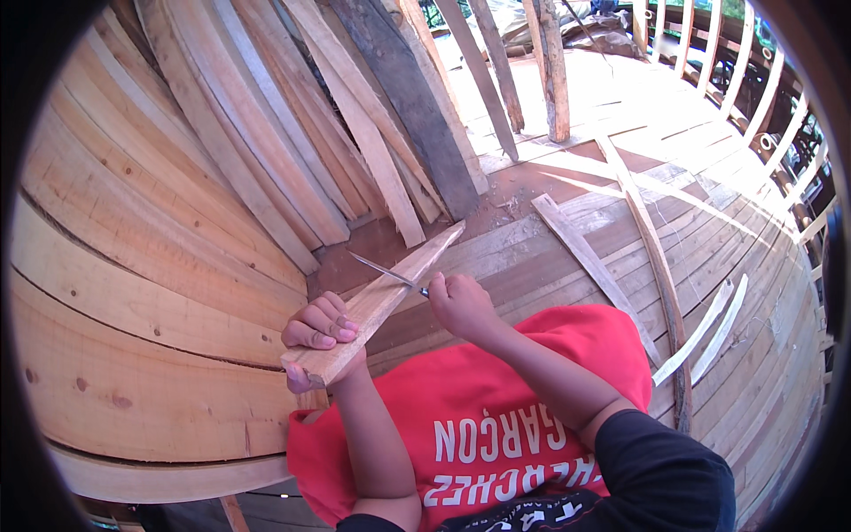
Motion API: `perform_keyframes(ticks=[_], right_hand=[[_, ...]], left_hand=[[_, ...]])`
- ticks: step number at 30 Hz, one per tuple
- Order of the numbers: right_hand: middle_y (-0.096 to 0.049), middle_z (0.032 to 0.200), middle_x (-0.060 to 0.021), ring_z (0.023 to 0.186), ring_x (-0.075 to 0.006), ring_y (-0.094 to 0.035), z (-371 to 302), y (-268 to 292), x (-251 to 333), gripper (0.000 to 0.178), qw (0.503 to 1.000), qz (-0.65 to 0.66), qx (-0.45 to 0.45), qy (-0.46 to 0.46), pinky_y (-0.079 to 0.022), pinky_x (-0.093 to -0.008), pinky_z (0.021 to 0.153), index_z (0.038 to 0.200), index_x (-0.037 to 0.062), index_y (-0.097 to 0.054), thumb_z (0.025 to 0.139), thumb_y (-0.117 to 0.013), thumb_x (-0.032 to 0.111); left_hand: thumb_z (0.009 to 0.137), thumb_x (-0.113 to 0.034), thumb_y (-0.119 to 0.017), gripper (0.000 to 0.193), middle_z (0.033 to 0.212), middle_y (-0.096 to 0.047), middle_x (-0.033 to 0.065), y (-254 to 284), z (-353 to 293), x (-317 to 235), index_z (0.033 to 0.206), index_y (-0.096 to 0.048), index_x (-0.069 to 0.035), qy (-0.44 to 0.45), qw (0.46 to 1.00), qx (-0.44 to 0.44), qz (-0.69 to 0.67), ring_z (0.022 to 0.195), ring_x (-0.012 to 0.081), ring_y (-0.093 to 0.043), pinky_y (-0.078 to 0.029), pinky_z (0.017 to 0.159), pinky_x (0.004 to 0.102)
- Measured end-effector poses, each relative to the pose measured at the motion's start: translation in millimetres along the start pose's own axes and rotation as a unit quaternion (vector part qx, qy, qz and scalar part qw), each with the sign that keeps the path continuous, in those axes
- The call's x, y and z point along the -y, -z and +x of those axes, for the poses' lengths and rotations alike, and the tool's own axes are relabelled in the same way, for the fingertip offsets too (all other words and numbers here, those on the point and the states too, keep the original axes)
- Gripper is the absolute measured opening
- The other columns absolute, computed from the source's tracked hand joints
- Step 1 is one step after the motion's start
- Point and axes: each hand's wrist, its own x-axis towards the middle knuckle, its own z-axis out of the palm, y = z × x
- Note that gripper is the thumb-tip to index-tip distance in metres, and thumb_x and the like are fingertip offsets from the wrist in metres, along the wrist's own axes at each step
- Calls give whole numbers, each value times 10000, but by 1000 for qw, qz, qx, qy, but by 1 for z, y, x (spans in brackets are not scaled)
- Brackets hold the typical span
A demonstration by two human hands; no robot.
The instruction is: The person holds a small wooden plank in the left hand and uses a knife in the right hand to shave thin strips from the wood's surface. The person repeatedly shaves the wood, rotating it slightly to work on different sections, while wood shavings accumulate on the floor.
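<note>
Leaning bds [253, 124], wd flr [736, 226], wht strips [695, 342]

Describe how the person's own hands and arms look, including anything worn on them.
The left hand and right hand are ungloved. The left forearm and right forearm are bare. The right sleeve is short and dark; the left sleeve, also dark, barely shows.
</note>
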Motion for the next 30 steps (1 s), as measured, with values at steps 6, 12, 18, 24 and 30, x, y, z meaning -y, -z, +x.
perform_keyframes(ticks=[6,12,18,24,30], right_hand=[[-621,714,-279,748,-474,-621,-4,12,11,561,1000,11,24,-16,-481,-539,761,684,-39,-633,987,-347,338],[-605,642,-264,699,-473,-621,-18,23,28,559,998,-38,49,21,-489,-532,735,660,-33,-633,982,-350,326],[-637,704,-267,721,-467,-637,2,17,10,544,999,-4,32,7,-500,-548,746,709,-30,-673,973,-353,322],[-617,648,-260,680,-476,-621,-4,22,10,554,1000,-12,4,12,-492,-557,724,668,-25,-663,971,-353,320],[-585,609,-258,637,-467,-603,-22,28,30,551,999,-3,28,22,-480,-549,687,617,-36,-605,984,-364,296]], left_hand=[[864,-586,-449,523,563,-521,49,-11,0,2,649,-495,-111,4,999,12,31,517,158,-473,-349,567,292],[872,-580,-442,517,577,-522,48,0,-2,-1,653,-498,-115,-2,999,-15,31,535,157,-467,-346,582,292],[874,-576,-445,518,577,-517,46,-9,-1,3,661,-505,-109,-2,1000,-8,21,533,152,-457,-344,582,291],[879,-580,-436,521,571,-505,40,-17,-1,4,657,-488,-112,-1,999,11,35,526,146,-442,-333,576,294],[879,-582,-432,522,570,-505,41,-3,-2,-1,656,-484,-113,0,999,-3,34,519,151,-436,-332,575,297]])
